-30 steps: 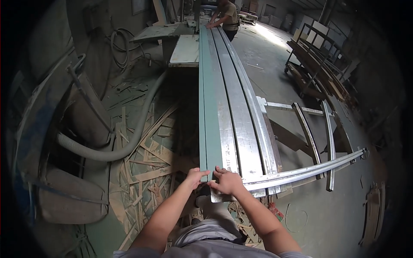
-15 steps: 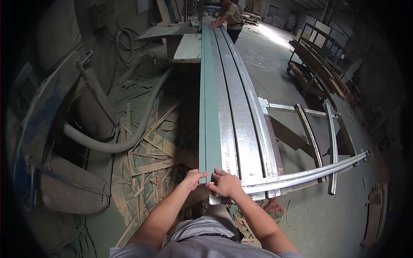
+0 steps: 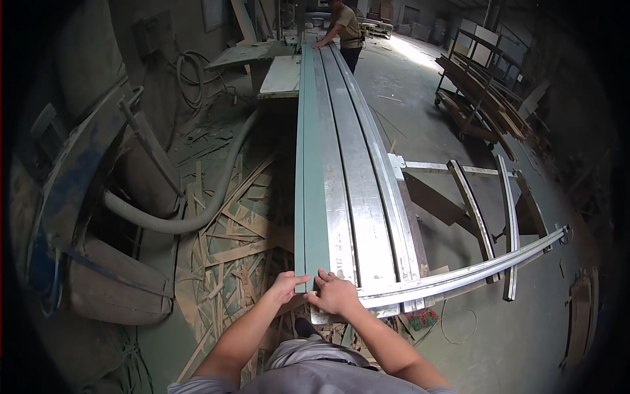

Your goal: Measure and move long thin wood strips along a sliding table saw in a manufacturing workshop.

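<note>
Left hand and right hand gripping green board end at 6 o'clock; pushing straight along tabletop toward co-worker at 12, keeping pressure even.

Bare forearms run up to the left hand and right hand; grey shirt; no gloves.

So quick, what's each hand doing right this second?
Left hand: closed on the near end of the long green strip.
Right hand: resting on that same end, fingers curled; whether it truly grips cannot be told.
</note>
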Available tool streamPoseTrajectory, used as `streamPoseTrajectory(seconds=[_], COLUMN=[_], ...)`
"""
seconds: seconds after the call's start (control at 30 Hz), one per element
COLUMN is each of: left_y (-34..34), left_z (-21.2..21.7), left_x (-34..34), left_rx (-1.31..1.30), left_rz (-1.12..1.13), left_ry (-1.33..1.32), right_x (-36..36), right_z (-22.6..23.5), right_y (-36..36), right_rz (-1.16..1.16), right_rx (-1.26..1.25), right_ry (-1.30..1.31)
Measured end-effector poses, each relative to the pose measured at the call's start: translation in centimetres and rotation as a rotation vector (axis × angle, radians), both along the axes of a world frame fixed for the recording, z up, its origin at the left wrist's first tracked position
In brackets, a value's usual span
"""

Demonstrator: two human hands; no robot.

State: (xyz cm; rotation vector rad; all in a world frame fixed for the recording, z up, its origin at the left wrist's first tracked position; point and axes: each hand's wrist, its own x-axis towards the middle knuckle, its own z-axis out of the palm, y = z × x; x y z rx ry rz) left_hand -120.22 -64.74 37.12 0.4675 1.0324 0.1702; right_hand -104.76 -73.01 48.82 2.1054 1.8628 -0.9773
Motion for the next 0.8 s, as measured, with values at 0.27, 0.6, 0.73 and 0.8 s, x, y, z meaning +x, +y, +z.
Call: streamPoseTrajectory(seconds=[0.27,0.6,0.73,0.8], left_y=[-2.6,-4.5,-5.5,-5.9], left_z=[0.8,1.8,3.1,2.9], left_x=[-1.6,-3.0,-3.3,-3.6], left_rx=[0.014,0.016,0.023,0.035], left_rz=[0.003,-0.003,-0.005,-0.01], left_ry=[0.002,-0.019,-0.006,0.001], right_x=[-1.4,-2.6,-3.1,-3.3], right_z=[1.0,1.9,2.5,2.4], right_y=[-2.8,-5.1,-6.0,-6.5], right_rz=[-0.007,0.022,0.02,-0.008], right_rx=[-0.007,0.021,0.001,0.022], right_ry=[0.023,0.01,0.021,0.022])
